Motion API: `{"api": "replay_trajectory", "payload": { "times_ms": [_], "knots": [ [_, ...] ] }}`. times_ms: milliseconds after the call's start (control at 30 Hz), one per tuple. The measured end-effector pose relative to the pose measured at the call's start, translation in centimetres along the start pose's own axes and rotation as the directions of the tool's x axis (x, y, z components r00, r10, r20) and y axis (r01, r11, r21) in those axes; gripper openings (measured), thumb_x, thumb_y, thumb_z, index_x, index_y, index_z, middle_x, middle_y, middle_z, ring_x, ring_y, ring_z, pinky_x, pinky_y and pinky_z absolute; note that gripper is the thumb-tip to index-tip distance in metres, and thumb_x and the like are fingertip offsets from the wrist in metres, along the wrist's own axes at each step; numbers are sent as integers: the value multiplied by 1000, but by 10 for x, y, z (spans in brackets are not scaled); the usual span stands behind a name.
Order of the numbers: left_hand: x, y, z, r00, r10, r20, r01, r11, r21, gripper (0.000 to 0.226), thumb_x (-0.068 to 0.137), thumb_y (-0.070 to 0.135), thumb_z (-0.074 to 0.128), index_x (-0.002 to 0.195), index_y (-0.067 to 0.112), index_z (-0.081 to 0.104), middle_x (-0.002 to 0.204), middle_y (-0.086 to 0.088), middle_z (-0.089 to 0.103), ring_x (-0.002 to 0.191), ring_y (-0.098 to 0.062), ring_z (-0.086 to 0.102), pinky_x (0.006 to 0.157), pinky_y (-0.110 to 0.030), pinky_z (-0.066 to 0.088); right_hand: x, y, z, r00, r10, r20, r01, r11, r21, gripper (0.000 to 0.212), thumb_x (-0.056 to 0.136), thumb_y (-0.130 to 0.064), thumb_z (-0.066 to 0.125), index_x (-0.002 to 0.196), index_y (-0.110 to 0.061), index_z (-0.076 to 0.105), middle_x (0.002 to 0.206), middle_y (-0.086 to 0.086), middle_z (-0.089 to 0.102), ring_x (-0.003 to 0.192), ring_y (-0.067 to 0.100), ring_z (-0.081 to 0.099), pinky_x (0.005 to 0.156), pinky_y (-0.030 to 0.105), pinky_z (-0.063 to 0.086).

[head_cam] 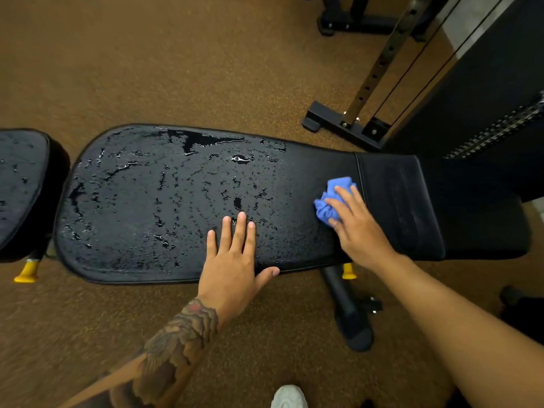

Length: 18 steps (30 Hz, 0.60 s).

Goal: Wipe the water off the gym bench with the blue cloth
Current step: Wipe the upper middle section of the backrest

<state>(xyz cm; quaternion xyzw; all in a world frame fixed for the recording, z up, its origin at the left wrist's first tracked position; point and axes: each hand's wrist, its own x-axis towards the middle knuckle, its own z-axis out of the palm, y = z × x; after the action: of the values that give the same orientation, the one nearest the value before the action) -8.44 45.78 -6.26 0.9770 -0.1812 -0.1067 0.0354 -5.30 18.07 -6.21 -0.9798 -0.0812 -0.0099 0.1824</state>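
A black padded gym bench (323, 166) lies across the view. Water beads and puddles (164, 184) cover its left and middle parts; the right part looks dry. My right hand (357, 228) presses a crumpled blue cloth (332, 198) onto the pad near a seam at the right. My left hand (232, 257) rests flat on the bench's near edge, fingers spread, holding nothing.
A second wet black pad (20, 184) sits at the far left, with a yellow knob (26, 273) below it. A metal rack foot and upright (350, 125) stand beyond the bench at the right. The bench's leg (350, 316) and my white shoe (288, 397) are on the brown floor.
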Motion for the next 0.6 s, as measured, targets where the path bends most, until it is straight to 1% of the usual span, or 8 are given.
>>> {"api": "replay_trajectory", "payload": {
  "times_ms": [100,200,233,300,367,433,500,600],
  "knots": [
    [-1,0,1,1000,6,-5,-6,1000,8,95,83,74,20,148,5,25,157,-16,17,144,-38,14,111,-59,22,64,-11,12,989,127,-75,-126,992,14,40,95,-20,47,132,-6,51,148,20,36,140,47,18,114,55,22],
    [0,0,2,1000,10,-7,-10,1000,9,94,83,74,23,147,5,27,157,-16,19,144,-38,16,111,-59,23,95,-41,28,989,108,-104,-107,994,16,41,93,-22,48,131,-6,53,147,20,37,138,47,22,111,56,25],
    [0,0,2,1000,11,-9,-11,1000,5,94,83,73,25,147,5,28,157,-16,20,144,-38,17,110,-59,23,92,-52,32,994,67,-82,-66,998,16,41,93,-21,50,132,-7,52,149,18,36,140,45,20,111,55,24],
    [0,1,1,1000,11,-7,-11,1000,-1,94,82,73,27,146,4,30,156,-17,22,143,-38,18,110,-60,25,67,-65,34,995,-100,1,100,995,16,42,95,-25,46,133,-9,51,152,13,33,144,39,16,112,53,22],
    [0,1,0,1000,10,-3,-10,1000,-10,94,82,72,28,146,4,32,156,-17,22,143,-38,19,110,-60,26,36,-61,26,953,-283,108,283,959,19,43,97,-30,39,134,-10,49,153,11,32,145,34,14,114,49,21],
    [-1,1,0,1000,6,-4,-6,1000,-22,93,82,72,29,146,4,31,156,-16,22,143,-38,19,109,-61,27,20,-41,15,916,-372,152,373,927,18,42,98,-29,39,133,-8,50,151,13,34,145,34,16,117,45,20],
    [-1,0,0,1000,5,-1,-5,1000,-25,93,82,72,28,147,5,30,157,-16,20,143,-38,18,109,-61,27,29,-21,7,931,-342,130,346,938,-10,41,96,-24,43,131,-5,51,149,16,37,143,37,20,117,44,19],
    [-1,0,-1,1000,4,0,-4,1000,-28,93,83,72,28,147,5,30,157,-16,20,143,-39,18,109,-61,27,77,-6,9,988,-150,46,151,988,-21,41,93,-20,48,130,-3,52,145,21,39,139,45,23,117,50,17]
  ]
}}
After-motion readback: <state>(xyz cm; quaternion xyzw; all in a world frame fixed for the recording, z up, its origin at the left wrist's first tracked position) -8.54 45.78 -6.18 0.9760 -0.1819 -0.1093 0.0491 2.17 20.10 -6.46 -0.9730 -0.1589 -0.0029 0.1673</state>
